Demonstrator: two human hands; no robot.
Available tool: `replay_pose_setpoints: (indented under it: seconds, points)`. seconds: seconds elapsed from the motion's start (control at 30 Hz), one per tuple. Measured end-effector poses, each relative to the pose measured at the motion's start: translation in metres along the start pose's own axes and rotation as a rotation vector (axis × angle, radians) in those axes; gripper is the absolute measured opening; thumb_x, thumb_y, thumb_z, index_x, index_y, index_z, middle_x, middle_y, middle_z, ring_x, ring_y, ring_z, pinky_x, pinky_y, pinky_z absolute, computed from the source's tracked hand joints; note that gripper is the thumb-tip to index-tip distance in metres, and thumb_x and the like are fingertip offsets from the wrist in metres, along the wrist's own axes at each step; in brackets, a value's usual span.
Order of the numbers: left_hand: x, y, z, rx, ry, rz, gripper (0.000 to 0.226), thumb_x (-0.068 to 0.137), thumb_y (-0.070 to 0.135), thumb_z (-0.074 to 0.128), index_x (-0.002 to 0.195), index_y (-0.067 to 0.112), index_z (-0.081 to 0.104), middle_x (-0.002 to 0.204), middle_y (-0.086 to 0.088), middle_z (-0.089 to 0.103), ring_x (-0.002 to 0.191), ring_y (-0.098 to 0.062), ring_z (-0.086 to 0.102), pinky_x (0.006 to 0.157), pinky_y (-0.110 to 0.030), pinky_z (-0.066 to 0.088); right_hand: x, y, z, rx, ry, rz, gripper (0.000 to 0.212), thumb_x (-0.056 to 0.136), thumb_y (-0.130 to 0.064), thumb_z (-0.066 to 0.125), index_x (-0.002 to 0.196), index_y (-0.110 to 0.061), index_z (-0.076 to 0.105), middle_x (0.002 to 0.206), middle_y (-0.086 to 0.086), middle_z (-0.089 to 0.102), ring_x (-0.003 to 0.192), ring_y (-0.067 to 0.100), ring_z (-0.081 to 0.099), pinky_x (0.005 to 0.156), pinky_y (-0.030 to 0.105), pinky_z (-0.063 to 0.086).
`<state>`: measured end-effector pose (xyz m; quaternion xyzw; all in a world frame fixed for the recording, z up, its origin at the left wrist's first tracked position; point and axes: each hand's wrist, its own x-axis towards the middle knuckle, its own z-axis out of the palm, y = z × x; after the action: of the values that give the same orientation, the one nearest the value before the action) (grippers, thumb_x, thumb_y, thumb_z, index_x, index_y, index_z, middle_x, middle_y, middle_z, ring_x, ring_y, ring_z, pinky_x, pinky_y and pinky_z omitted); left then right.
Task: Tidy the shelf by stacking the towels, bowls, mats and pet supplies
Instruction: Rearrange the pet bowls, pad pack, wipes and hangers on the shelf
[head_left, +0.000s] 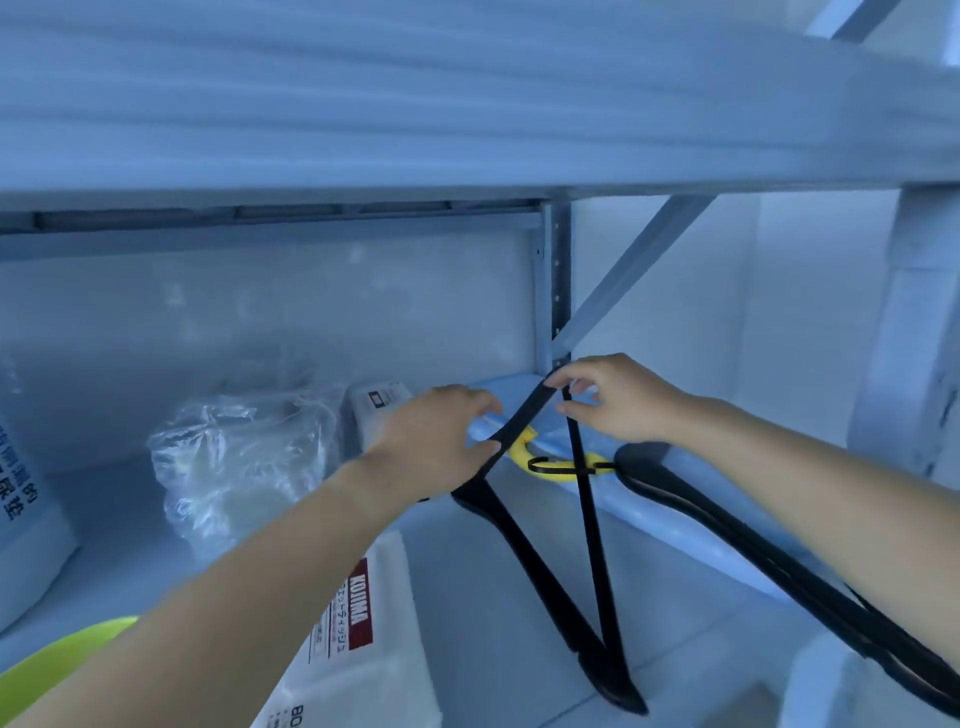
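Pale metal shelf (470, 587); white wall (670, 322)

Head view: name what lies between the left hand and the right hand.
In the head view, a black band slants between the left hand and the right hand, both holding it; a yellow piece lies just below it.

Cool blue cast throughout — illumination is even and moderately dim. The upper shelf (363, 104) is smeared by blur. Wide-angle distortion bends the edges; the plastic bag (234, 441) shows soft glare.
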<state>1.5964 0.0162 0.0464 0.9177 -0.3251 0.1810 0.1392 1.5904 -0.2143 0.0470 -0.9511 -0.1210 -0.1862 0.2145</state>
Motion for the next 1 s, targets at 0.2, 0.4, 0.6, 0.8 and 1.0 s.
replay_pose_setpoints:
  seconds: [0.2, 0.4, 0.6, 0.8, 1.0]
  points:
    - [-0.033, 0.05, 0.021, -0.041, -0.128, 0.107, 0.035, 0.086, 0.037, 0.056, 0.121, 0.037, 0.051, 0.123, 0.013, 0.053, 0.118, -0.01, 0.044, 0.095, -0.033, 0.043, -0.084, 0.016, -0.009, -0.069, -0.008, 0.156, 0.03, 0.086, -0.027, 0.063, 0.116, -0.022, 0.062, 0.116, -0.006, 0.063, 0.103, 0.009, 0.057, 0.088, 0.024, 0.043]
    - [-0.048, 0.085, 0.043, -0.006, -0.237, 0.098, 0.041, 0.087, 0.046, 0.053, 0.126, 0.038, 0.045, 0.124, 0.013, 0.05, 0.118, -0.01, 0.045, 0.09, -0.029, 0.044, -0.138, 0.033, -0.011, -0.214, -0.181, 0.393, 0.065, 0.088, -0.05, 0.052, 0.141, -0.017, 0.035, 0.141, 0.001, 0.045, 0.128, 0.019, 0.043, 0.098, 0.026, 0.036]
    - [-0.048, 0.098, 0.058, 0.02, -0.291, 0.01, 0.043, 0.087, 0.049, 0.052, 0.128, 0.035, 0.044, 0.126, 0.008, 0.051, 0.113, -0.013, 0.05, 0.086, -0.031, 0.048, -0.146, 0.04, -0.01, -0.26, -0.244, 0.403, 0.036, 0.086, -0.055, 0.051, 0.083, -0.019, 0.048, 0.076, -0.004, 0.053, 0.075, 0.018, 0.056, 0.062, 0.028, 0.041]
    - [-0.043, 0.101, 0.077, 0.055, -0.294, -0.106, 0.05, 0.086, 0.049, 0.052, 0.131, 0.034, 0.039, 0.123, 0.005, 0.054, 0.104, -0.016, 0.055, 0.071, -0.027, 0.045, -0.144, 0.032, -0.005, -0.379, -0.243, 0.323, 0.032, 0.085, -0.046, 0.054, 0.085, -0.014, 0.05, 0.081, 0.002, 0.057, 0.072, 0.018, 0.055, 0.063, 0.03, 0.046]
    - [-0.044, 0.097, 0.079, 0.006, -0.286, -0.254, 0.056, 0.08, 0.023, 0.058, 0.132, 0.034, 0.039, 0.109, 0.003, 0.057, 0.084, -0.016, 0.052, 0.062, -0.025, 0.045, -0.136, 0.013, 0.004, -0.341, -0.249, 0.295, 0.025, 0.083, -0.034, 0.054, 0.071, -0.014, 0.044, 0.068, 0.0, 0.052, 0.059, 0.017, 0.049, 0.049, 0.026, 0.037]
